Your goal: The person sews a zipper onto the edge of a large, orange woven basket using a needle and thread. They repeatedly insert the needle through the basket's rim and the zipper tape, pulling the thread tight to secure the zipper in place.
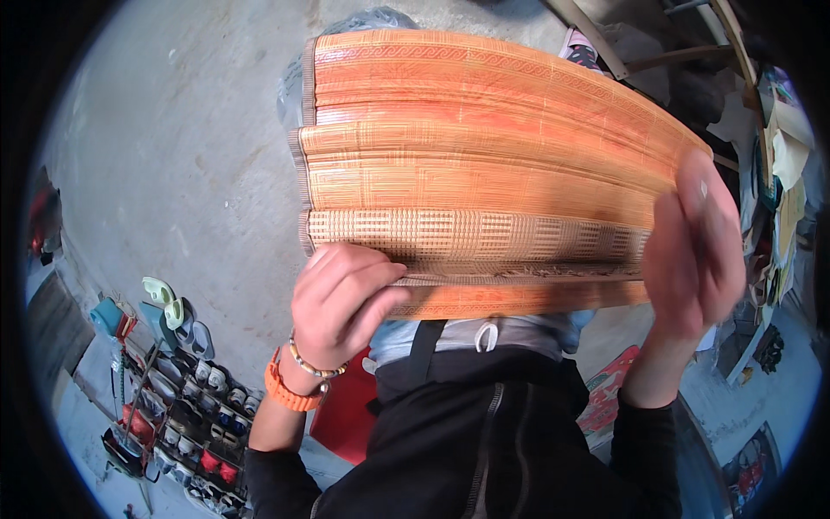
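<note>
A woven orange-tan bamboo mat (pixel 484 147) lies in several folds in front of my body, with dark cloth binding along its left ends. My left hand (pixel 341 298) is closed on the near folded edge of the mat, thumb and fingers pinching it close to the left corner. At the mat's right end is my right hand (pixel 699 251), smeared by motion. It overlaps the folds there, and whether its fingers grip them does not show. Frayed dark fibres (pixel 553 272) run along the near fold between my hands.
Clear plastic wrapping (pixel 294 91) pokes out behind the mat's far left. At lower left stands a rack of shoes (pixel 207 406), with green slippers (pixel 164 298) on top. A wooden frame (pixel 683 56) and another person's shoe (pixel 577 41) are at far right. Something red (pixel 341 424) is beside my lap.
</note>
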### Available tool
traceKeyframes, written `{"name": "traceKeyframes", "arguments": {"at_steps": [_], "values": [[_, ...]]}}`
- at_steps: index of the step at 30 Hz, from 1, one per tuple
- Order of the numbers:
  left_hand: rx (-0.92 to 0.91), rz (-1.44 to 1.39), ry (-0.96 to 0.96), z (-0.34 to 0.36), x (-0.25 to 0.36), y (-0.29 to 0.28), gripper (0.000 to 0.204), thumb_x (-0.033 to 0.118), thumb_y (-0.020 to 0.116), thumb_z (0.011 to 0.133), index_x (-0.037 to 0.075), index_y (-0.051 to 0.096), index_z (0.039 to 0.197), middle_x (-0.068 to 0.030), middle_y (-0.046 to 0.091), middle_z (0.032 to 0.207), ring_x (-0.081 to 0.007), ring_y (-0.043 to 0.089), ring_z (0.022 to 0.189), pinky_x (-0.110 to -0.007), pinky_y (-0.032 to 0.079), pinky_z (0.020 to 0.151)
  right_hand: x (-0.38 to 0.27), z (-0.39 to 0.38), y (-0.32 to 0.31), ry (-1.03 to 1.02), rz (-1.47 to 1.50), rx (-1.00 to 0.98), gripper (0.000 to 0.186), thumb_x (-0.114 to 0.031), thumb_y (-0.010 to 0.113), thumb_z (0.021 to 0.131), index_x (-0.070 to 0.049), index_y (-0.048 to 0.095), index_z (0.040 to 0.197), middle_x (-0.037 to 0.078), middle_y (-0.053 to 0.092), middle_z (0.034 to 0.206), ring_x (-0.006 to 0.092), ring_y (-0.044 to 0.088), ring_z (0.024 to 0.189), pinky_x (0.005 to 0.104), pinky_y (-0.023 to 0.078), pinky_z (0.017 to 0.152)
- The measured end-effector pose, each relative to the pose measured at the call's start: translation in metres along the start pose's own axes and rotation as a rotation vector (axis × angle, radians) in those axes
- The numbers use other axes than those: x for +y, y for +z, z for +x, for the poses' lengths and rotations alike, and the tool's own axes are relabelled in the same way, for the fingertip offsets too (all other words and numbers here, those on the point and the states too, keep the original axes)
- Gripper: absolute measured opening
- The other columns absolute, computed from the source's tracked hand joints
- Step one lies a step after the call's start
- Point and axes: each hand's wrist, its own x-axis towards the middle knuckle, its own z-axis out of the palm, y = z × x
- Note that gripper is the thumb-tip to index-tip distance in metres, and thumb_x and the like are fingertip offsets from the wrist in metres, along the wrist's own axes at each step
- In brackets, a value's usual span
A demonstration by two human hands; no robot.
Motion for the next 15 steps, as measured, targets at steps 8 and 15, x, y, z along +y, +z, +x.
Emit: {"name": "traceKeyframes", "arguments": {"at_steps": [8,15], "values": [[-0.080,-0.325,-0.487,0.024,-0.003,-0.006,0.012,0.007,0.067,0.088,-0.001,0.068,0.098,-0.0061,0.066,0.078,-0.0121,0.062,0.070,-0.025,0.049,0.063,0.015,0.025,-0.035,-0.074,0.199,0.239,0.016,-0.011,0.043,0.101,0.000,0.054,0.099,0.013,0.062,0.088,0.0092,0.045,0.057,0.0215,0.032,0.048],[-0.106,-0.356,-0.478,0.024,0.001,-0.009,0.013,0.002,0.071,0.083,0.000,0.064,0.093,-0.0075,0.066,0.085,-0.0126,0.062,0.074,-0.027,0.049,0.063,0.020,0.032,-0.038,-0.147,0.063,0.289,0.016,-0.013,0.047,0.100,0.000,0.055,0.096,0.013,0.062,0.086,0.0104,0.048,0.058,0.0234,0.035,0.048]]}}
